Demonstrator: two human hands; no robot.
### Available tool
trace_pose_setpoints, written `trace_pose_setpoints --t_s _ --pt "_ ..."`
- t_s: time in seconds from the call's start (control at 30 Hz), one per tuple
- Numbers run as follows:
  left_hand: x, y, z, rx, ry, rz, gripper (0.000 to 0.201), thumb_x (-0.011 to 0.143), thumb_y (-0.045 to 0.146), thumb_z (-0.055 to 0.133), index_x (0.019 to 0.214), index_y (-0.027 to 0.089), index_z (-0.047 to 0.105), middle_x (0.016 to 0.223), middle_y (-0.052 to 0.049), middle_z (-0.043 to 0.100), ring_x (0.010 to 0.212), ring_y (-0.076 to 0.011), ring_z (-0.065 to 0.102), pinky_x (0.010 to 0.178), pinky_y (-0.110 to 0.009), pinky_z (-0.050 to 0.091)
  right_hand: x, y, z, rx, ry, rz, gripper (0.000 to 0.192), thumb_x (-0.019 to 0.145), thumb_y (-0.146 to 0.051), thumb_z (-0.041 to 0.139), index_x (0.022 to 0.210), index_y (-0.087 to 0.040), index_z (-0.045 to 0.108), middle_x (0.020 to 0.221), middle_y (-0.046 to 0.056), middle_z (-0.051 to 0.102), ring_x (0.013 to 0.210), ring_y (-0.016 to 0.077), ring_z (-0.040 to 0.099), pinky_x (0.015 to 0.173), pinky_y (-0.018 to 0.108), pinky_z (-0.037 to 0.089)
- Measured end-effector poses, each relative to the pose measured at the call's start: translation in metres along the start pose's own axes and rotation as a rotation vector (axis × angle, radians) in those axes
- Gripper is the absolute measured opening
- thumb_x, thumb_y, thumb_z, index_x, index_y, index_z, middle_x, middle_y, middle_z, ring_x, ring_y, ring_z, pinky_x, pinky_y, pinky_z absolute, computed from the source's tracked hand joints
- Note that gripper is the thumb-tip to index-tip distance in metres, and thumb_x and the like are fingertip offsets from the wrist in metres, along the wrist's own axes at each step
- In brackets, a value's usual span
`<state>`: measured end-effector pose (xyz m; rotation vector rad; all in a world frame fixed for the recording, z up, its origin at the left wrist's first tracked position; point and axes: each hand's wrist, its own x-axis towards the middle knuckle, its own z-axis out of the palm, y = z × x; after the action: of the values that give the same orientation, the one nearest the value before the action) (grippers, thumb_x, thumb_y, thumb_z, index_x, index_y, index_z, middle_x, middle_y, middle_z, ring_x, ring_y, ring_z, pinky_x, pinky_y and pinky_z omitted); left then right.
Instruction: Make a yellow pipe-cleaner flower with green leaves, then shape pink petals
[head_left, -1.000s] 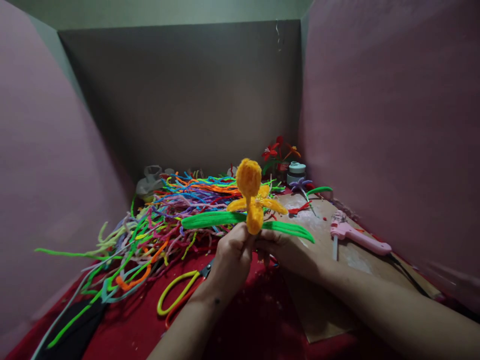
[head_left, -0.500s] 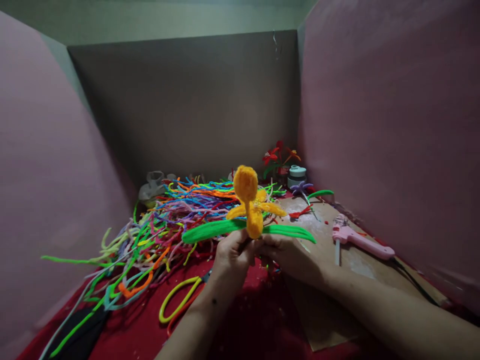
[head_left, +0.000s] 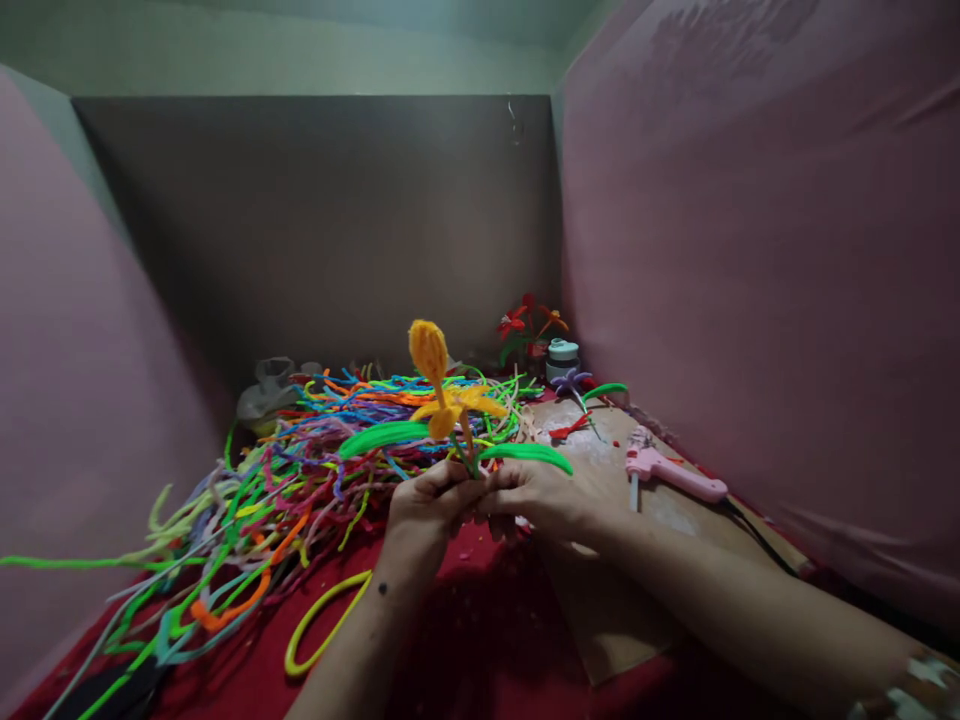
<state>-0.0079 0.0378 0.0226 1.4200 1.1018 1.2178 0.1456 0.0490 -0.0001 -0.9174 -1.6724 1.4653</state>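
Observation:
Upright in front of me is a pipe-cleaner flower (head_left: 457,402), with an orange-yellow bud on top, an open bloom below it and a long green leaf on each side. My left hand (head_left: 429,505) pinches its stem between thumb and fingers, just under the leaves. From the other side my right hand (head_left: 529,497) closes on the same stem, fingertips meeting those of my left hand. The lower end of the stem is hidden by the fingers.
A large heap of coloured pipe cleaners (head_left: 300,470) spreads across the left. Yellow-handled scissors (head_left: 322,620) lie by my left forearm. On cardboard (head_left: 622,625) at right rest a pink glue gun (head_left: 675,472) and a purple flower (head_left: 571,382). Red flowers (head_left: 529,320) stand behind, beside a lidded jar (head_left: 562,362).
The flower has turned and tilted, so its stem shows below the bloom. Both hands stay on it. The whole view has shifted, with the surroundings now further left.

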Motion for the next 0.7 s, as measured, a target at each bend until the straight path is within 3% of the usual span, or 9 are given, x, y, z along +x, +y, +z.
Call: trace_pose_setpoints --t_s 0.03,0.07,0.1,0.23,0.3,0.37,0.43,0.53,0.7 --pt "0.000 0.001 -0.001 -0.003 0.017 -0.013 0.024 0.059 0.027 0.071 0.047 0.015 0.054 0.039 0.005 0.046 0.037 -0.0052 0.037 0.039 -0.019 0.027 0.001 -0.004 -0.007 -0.084 0.005 0.014 0.015 0.071 -0.026 0.061 0.076 -0.015 0.070 0.059 -0.001 0.062 0.048 0.0084 0.054 0.047 0.019 0.044" --pt "0.000 0.001 -0.002 -0.009 0.026 -0.020 0.024 0.060 0.028 0.071 0.048 0.015 0.054 0.038 0.005 0.047 0.036 -0.0050 0.036 0.038 -0.019 0.025 0.003 -0.010 -0.018 -0.213 0.102 0.037 0.018 0.070 -0.026 0.063 0.082 -0.015 0.071 0.064 0.000 0.065 0.049 0.0091 0.056 0.048 0.020 0.045" --pt "-0.001 0.002 -0.003 -0.016 0.026 -0.023 0.024 0.061 0.029 0.071 0.049 0.015 0.055 0.038 0.005 0.048 0.035 -0.0051 0.036 0.037 -0.019 0.025 0.005 -0.016 -0.031 -0.366 0.279 0.085 0.020 0.074 -0.028 0.061 0.087 -0.015 0.070 0.069 0.001 0.067 0.051 0.0095 0.059 0.049 0.020 0.046" --pt "-0.001 0.002 -0.005 -0.062 0.003 -0.016 0.022 0.062 0.027 0.070 0.051 0.015 0.055 0.041 0.003 0.053 0.035 -0.0061 0.040 0.037 -0.019 0.027 0.018 -0.035 -0.101 -0.606 0.621 0.249 0.024 0.084 -0.023 0.053 0.098 -0.008 0.066 0.076 0.008 0.067 0.059 0.0129 0.061 0.053 0.023 0.047" --pt "-0.001 0.003 -0.005 -0.081 -0.010 -0.006 0.021 0.062 0.026 0.070 0.051 0.014 0.056 0.040 0.003 0.053 0.034 -0.0062 0.040 0.037 -0.019 0.028 0.026 -0.034 -0.131 -0.728 0.735 0.394 0.024 0.081 -0.024 0.060 0.094 -0.004 0.065 0.082 0.011 0.066 0.071 0.0180 0.063 0.063 0.028 0.049" --pt "-0.001 0.004 -0.004 -0.105 -0.016 0.005 0.022 0.062 0.026 0.069 0.050 0.014 0.055 0.039 0.003 0.052 0.034 -0.0063 0.041 0.038 -0.019 0.028 0.035 -0.025 -0.151 -0.817 0.779 0.522 0.028 0.086 -0.030 0.056 0.108 -0.013 0.057 0.105 0.008 0.060 0.090 0.0181 0.060 0.075 0.035 0.051" --pt "-0.001 0.003 -0.004 -0.127 -0.022 0.025 0.022 0.061 0.027 0.070 0.050 0.014 0.055 0.039 0.004 0.051 0.034 -0.0062 0.041 0.037 -0.019 0.028 0.043 -0.012 -0.161 -0.883 0.793 0.610 0.031 0.088 -0.030 0.054 0.115 -0.016 0.053 0.115 0.009 0.055 0.099 0.0203 0.057 0.081 0.039 0.049" --pt "0.001 0.001 -0.006 -0.137 -0.023 0.042 0.024 0.060 0.028 0.071 0.050 0.014 0.055 0.039 0.004 0.050 0.034 -0.0059 0.040 0.037 -0.019 0.027 0.052 0.004 -0.164 -0.947 0.808 0.679 0.032 0.088 -0.031 0.053 0.117 -0.016 0.052 0.116 0.009 0.055 0.098 0.0205 0.057 0.081 0.040 0.049" --pt "0.002 -0.003 -0.007 -0.157 -0.008 0.009 0.021 0.059 0.029 0.071 0.053 0.014 0.057 0.037 0.004 0.049 0.032 -0.0060 0.040 0.036 -0.019 0.026 0.054 0.007 -0.168 -1.025 0.934 0.641 0.034 0.088 -0.031 0.054 0.116 -0.014 0.052 0.116 0.010 0.055 0.098 0.0203 0.058 0.081 0.040 0.050"
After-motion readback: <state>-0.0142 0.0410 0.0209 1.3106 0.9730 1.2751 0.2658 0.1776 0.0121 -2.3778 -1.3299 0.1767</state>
